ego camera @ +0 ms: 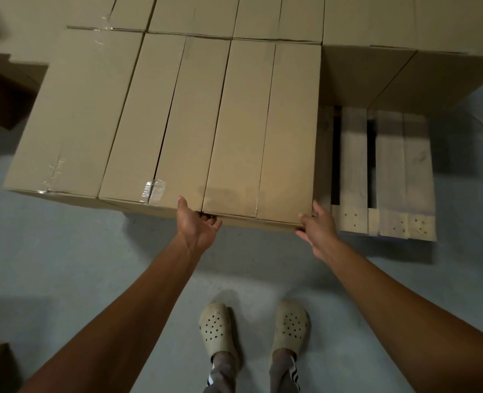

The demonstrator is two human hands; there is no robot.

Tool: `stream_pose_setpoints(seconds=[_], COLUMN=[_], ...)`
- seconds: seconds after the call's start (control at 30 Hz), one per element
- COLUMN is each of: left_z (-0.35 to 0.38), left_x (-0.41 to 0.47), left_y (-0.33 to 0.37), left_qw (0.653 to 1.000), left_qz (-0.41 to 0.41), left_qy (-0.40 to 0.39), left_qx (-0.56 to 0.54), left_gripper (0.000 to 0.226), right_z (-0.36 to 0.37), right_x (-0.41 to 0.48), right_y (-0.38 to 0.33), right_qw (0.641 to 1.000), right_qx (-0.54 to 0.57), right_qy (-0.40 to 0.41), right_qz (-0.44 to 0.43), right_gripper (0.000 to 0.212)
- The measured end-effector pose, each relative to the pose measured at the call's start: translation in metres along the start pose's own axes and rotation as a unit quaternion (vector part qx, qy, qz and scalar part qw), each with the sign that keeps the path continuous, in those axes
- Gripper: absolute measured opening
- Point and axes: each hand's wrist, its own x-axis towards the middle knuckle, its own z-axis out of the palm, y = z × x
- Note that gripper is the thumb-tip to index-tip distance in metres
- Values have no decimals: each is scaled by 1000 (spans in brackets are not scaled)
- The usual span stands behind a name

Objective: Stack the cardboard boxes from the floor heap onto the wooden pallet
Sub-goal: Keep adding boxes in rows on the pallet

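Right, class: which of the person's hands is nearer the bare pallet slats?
Right. The right hand grips the corner of the cardboard box, beside the pallet slats; the left hand grips its front edge, farther left.

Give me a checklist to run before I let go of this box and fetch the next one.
1. Hold on the box: left hand grips its near left corner and right hand its near right corner. Ok.
2. Fit against the neighbouring box: the tops are level, with only a thin seam between them. Ok.
3. Support underneath: the pallet under the box is hidden. Cannot tell.
4. Room for the next box: bare slats show to the right. Ok.
5. Feet: the clogs stand back from the stack on the floor. Ok.
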Motion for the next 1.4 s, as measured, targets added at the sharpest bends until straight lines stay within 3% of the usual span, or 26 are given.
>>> stream_pose_setpoints(seconds=[0.33,0.5,0.6,0.67,0.73,0.8,0.9,0.97,1.2,1.4], left_z=[-1,15,35,49,64,76,82,79,70,63], left_x=[5,-20,-51,-76,-108,-153,-228,-265,-418,-506], left_y=[2,12,24,33,41,46,53,59,83,94], left_qw=[1000,999,997,987,953,897,790,738,676,629], left_qz=[-13,-39,-42,1,99,201,322,374,506,592], left_qy=[5,19,33,46,61,52,12,-2,9,47], left_qx=[-12,-14,56,153,281,391,521,562,536,502], left_gripper=[88,81,76,73,61,45,49,51,52,53], right_z=[-3,3,2,-1,-4,-7,-17,-23,-41,-53], right_x=[1,-16,-40,-64,-95,-130,-196,-238,-400,-480], right_y=[0,-15,-32,-47,-68,-90,-124,-140,-200,-243], right_qw=[1000,997,995,990,979,963,941,924,884,835], right_qx=[-10,-43,-73,-130,-189,-227,-230,-229,-181,-208], right_qy=[6,48,61,48,36,46,60,61,50,-6], right_qz=[25,30,22,-11,-64,-138,-242,-300,-428,-509], right_gripper=[65,52,35,34,40,41,40,41,44,49])
